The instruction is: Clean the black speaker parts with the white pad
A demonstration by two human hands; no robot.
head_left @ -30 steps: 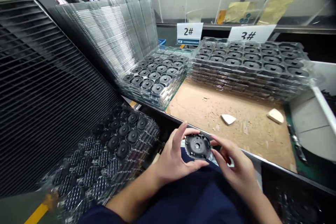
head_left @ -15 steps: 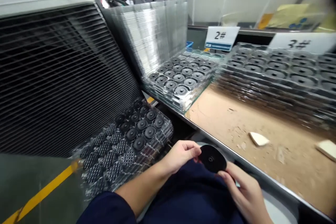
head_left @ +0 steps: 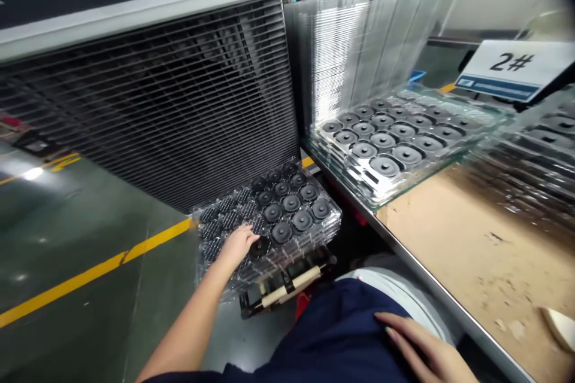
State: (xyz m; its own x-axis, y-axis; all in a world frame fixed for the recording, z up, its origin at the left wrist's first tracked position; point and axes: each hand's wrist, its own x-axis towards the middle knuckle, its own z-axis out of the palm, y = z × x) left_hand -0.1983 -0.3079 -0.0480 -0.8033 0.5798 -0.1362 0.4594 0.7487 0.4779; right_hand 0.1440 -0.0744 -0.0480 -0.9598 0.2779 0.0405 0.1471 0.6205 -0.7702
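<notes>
My left hand [head_left: 238, 246] reaches down to the clear plastic tray stack [head_left: 330, 228] at the lower middle. Its fingers are pinched on the left edge of a black disc [head_left: 259, 247], which lies in or just over a pocket at the tray's near side; I cannot tell which. Right of it, several black discs with raised hubs [head_left: 302, 219] fill pockets in rows, while the pockets to the left show a crosshatched pattern. Over my dark blue clothing, my right hand [head_left: 424, 347] is open with its fingers stretched out, holding nothing.
A second clear tray with black discs [head_left: 384, 139] stands on the bench by the "2#" sign [head_left: 512, 69]. More stacked trays [head_left: 539, 155] are at right. A dark slatted machine panel [head_left: 179, 114] rises behind the tray stack. The bench's metal edge [head_left: 431, 284] runs beside me.
My left hand has carried the black disc from in front of me down to the left tray. My right hand has let go of it. The view has swung left.
</notes>
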